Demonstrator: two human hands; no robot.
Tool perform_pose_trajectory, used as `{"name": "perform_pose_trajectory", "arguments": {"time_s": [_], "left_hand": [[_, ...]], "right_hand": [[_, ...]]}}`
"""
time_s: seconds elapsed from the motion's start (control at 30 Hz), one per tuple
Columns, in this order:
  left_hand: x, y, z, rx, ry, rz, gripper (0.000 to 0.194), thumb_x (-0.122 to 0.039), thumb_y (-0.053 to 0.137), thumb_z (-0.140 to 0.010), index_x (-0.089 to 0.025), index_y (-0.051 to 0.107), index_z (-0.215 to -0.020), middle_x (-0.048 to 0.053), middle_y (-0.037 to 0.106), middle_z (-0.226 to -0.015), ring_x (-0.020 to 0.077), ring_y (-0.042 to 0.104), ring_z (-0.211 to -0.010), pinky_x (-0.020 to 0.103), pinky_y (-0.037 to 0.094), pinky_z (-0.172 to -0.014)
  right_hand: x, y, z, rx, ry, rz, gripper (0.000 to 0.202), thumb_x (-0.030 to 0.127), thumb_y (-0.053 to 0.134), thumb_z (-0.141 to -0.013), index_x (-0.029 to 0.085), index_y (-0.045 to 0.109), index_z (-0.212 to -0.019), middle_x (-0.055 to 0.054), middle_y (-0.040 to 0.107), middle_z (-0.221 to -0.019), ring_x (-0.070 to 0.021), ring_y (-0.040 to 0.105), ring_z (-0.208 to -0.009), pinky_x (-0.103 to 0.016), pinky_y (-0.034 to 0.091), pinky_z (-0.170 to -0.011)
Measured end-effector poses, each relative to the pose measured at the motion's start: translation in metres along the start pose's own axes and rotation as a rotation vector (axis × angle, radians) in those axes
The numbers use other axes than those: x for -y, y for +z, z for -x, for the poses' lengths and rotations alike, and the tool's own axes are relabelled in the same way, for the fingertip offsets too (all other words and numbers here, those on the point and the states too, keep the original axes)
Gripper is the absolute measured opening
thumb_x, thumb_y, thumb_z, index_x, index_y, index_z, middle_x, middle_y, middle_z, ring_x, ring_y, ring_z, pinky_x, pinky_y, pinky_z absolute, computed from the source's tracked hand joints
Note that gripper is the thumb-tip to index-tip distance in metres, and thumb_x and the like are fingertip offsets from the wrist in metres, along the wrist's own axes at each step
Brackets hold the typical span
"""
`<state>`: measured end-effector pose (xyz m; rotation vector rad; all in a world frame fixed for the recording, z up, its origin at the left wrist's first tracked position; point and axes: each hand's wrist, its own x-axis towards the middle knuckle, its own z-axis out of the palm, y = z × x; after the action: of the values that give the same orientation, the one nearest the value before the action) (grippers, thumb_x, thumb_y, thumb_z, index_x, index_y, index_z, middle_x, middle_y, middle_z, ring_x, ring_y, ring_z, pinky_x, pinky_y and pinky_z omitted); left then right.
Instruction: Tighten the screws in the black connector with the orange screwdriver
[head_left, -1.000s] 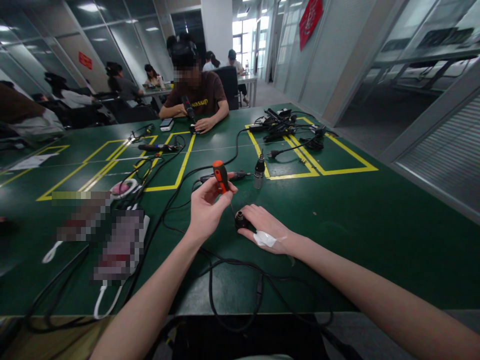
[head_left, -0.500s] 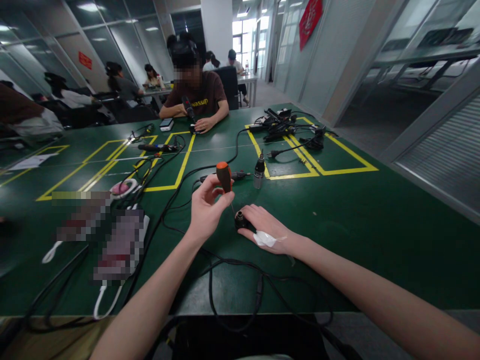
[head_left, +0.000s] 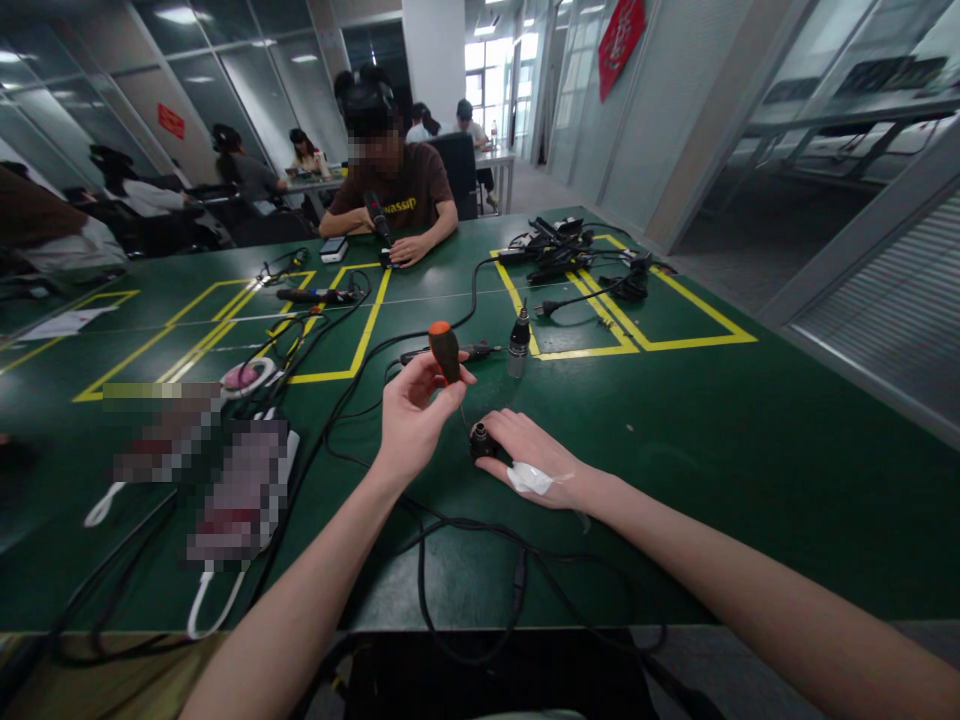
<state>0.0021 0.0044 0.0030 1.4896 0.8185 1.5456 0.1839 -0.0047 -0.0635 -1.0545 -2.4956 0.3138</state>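
Observation:
Near the middle of the green table, my left hand (head_left: 418, 408) is closed around a screwdriver (head_left: 445, 350) with a dark handle and an orange end cap. The thin shaft points down at a small black round part (head_left: 481, 440) with a metal collar on top; I cannot tell exactly where the tip touches. My right hand (head_left: 529, 452) lies low over the table, its fingers wrapped against that black part. A white patch (head_left: 530, 478) covers the base of the thumb. Just beyond the hands a black and grey pointed tool piece (head_left: 519, 343) stands upright.
Black cables (head_left: 517, 570) loop in front of me and to the left. Two blurred phone-like devices (head_left: 244, 490) lie at the left. A heap of black cords (head_left: 551, 248) rests far right by yellow tape. Across the table sits a person (head_left: 397, 190) with a tool.
The screwdriver handle has turned and tipped slightly left in my left hand, whose fingers have shifted a little. My right hand and the black part have stayed in place.

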Motion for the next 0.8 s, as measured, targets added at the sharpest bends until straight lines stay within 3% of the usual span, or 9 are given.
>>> {"name": "perform_pose_trajectory", "arguments": {"time_s": [0.13,0.27,0.5,0.8], "left_hand": [[0.0021,0.0001,-0.0005,0.018,0.0,0.072,0.031,-0.023,0.077,-0.079,-0.022,0.062,-0.106,0.002,0.078,-0.084,0.0194,0.075,-0.083,0.034,0.056,-0.084],[0.0037,-0.0002,0.0004,0.028,-0.01,0.108,0.03,-0.022,0.076,-0.08,-0.023,0.053,-0.098,0.002,0.08,-0.085,0.0193,0.075,-0.083,0.037,0.057,-0.087],[0.0025,-0.001,-0.0002,-0.036,-0.002,0.023,0.021,-0.019,0.078,-0.074,-0.021,0.064,-0.09,0.001,0.074,-0.09,0.0154,0.068,-0.084,0.027,0.053,-0.078],[0.0022,-0.0014,-0.0002,-0.037,0.0,-0.038,0.019,-0.022,0.075,-0.075,-0.021,0.074,-0.093,0.003,0.073,-0.094,0.0173,0.065,-0.085,0.03,0.053,-0.08]], "right_hand": [[0.001,-0.0017,-0.0006,0.018,0.005,0.006,0.019,0.033,0.061,-0.1,0.017,0.059,-0.11,-0.015,0.066,-0.109,-0.03,0.06,-0.097,-0.045,0.05,-0.084],[0.0022,-0.0028,-0.0015,0.026,0.01,0.01,0.018,0.032,0.062,-0.1,0.016,0.059,-0.109,-0.015,0.066,-0.108,-0.0298,0.061,-0.096,-0.045,0.05,-0.084],[0.0025,-0.0025,-0.0015,0.038,0.006,0.035,0.02,0.031,0.063,-0.1,0.015,0.06,-0.111,-0.015,0.066,-0.109,-0.0292,0.06,-0.097,-0.044,0.05,-0.084],[0.0005,-0.0005,-0.0006,0.006,-0.005,-0.003,0.017,0.032,0.061,-0.1,0.017,0.059,-0.11,-0.013,0.066,-0.107,-0.0283,0.06,-0.095,-0.043,0.049,-0.083]]}}
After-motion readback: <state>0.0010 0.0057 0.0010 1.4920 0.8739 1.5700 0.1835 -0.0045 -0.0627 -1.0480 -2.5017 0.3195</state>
